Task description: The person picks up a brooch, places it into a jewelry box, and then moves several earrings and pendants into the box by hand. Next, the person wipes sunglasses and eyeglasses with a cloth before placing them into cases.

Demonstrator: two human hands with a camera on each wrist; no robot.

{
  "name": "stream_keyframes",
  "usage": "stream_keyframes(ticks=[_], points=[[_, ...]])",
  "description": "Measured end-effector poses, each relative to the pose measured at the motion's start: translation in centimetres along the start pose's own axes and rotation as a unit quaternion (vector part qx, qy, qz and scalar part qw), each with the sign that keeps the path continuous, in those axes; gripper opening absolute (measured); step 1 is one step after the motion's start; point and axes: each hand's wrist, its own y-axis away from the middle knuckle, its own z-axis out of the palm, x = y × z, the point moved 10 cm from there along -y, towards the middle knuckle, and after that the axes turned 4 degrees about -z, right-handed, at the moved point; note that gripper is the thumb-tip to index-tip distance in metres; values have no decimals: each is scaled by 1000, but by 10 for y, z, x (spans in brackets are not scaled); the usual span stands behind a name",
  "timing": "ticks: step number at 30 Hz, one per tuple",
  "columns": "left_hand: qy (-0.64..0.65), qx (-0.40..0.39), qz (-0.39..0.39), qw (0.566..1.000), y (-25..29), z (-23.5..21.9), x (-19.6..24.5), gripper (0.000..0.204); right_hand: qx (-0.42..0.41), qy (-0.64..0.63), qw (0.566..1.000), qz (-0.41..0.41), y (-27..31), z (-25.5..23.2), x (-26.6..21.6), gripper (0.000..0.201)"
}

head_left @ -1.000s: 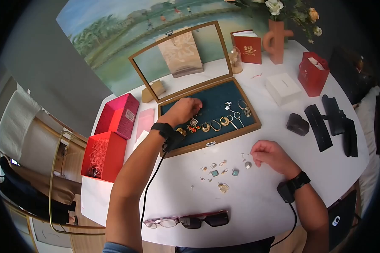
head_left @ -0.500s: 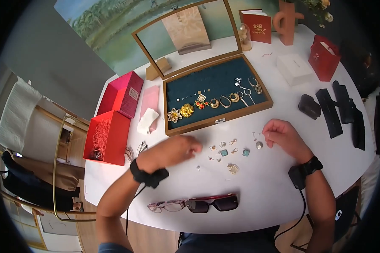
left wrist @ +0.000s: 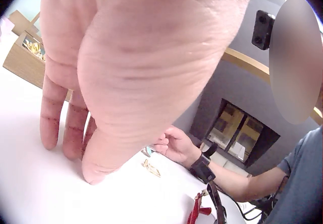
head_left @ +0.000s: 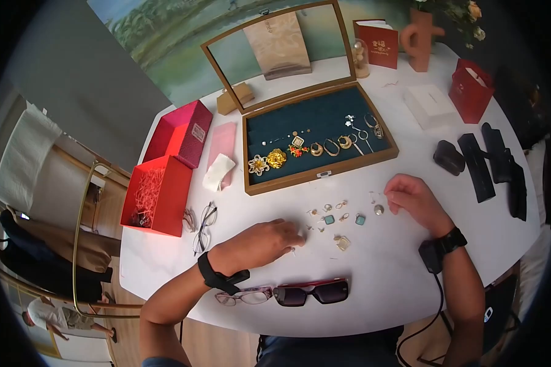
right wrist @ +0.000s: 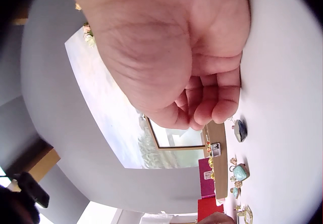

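My left hand (head_left: 257, 246) reaches down to the white table, its fingertips beside a small stud earring (head_left: 292, 251). In the left wrist view its fingers (left wrist: 52, 118) point down, fairly straight, with the thumb alongside. My right hand (head_left: 415, 200) rests on the table at the right, fingers loosely curled with nothing seen in them. By its fingertips lies a round silvery earring (head_left: 379, 210). Between the hands are a turquoise square earring (head_left: 329, 219), another turquoise piece (head_left: 360, 219), a pale gold square earring (head_left: 342, 243) and several small studs and rings.
An open wooden jewelry case (head_left: 288, 187) with a glass lid stands behind, several pieces on its dark lining. Sunglasses (head_left: 312, 293) and pink-framed glasses (head_left: 245, 297) lie in front. Red box (head_left: 168, 208) at left; black pouch (head_left: 449, 158) and white box (head_left: 430, 105) at right.
My left hand has left the inside of the jewelry case and come down to the table by the stud earring. My right hand has stayed in place, while the head view has shifted.
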Motion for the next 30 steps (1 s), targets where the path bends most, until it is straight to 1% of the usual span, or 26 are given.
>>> stream_keyframes(ticks=[1, 3, 8, 10, 12, 14, 15, 16, 17, 19, 20, 21, 22, 26, 28, 30], points=[[0, -1, 1, 1000, 0, 0, 0, 12, -4, 0, 1000, -3, 0, 1, -1, 3], [-1, -31, 8, 999, 0, 7, -2, 13, -8, -2, 1000, -7, 0, 1, -1, 3], [-1, -22, 2, 1000, -1, 10, -5, 11, -14, -7, 1000, -6, -1, 1, 0, 4], [-5, -23, 7, 1000, -5, 4, -3, 10, -14, -16, 1000, -8, -2, 1, 2, 4], [5, -51, -29, 998, -10, -6, -8, 11, -11, -25, 1000, -9, -3, -1, 3, 4], [67, 12, -34, 997, -23, -37, -22, 14, -21, -22, 1000, -3, -3, 0, 5, 5], [60, 43, -13, 997, -33, -51, -31, 14, -20, -22, 1000, -4, -3, -1, 6, 5], [59, 64, -34, 996, -44, -67, -41, 11, -22, -25, 999, -3, -3, 0, 6, 5], [9, 83, 0, 997, -57, -82, -47, 11, -25, -29, 999, -3, -4, 1, 7, 5], [-48, 133, -31, 989, -81, -109, -61, 9, -26, -31, 999, -3, -4, 1, 7, 5], [-49, 134, -28, 989, -95, -115, -68, 9, -27, -33, 999, -1, -4, 0, 7, 5], [-106, 134, -28, 985, -108, -118, -76, 9, -25, -33, 999, -3, -3, 0, 6, 5], [-163, 134, -27, 977, -120, -120, -82, 9, -26, -34, 999, -2, -3, 0, 6, 5], [-211, 134, -19, 968, -160, -117, -98, 10, -29, -40, 999, 0, -3, 0, 5, 6], [-279, 123, -14, 952, -174, -111, -100, 11, -29, -47, 998, 1, -3, -3, 8, 6], [-299, 113, -21, 947, -184, -108, -103, 10, -29, -54, 998, 2, -4, -4, 9, 7]])
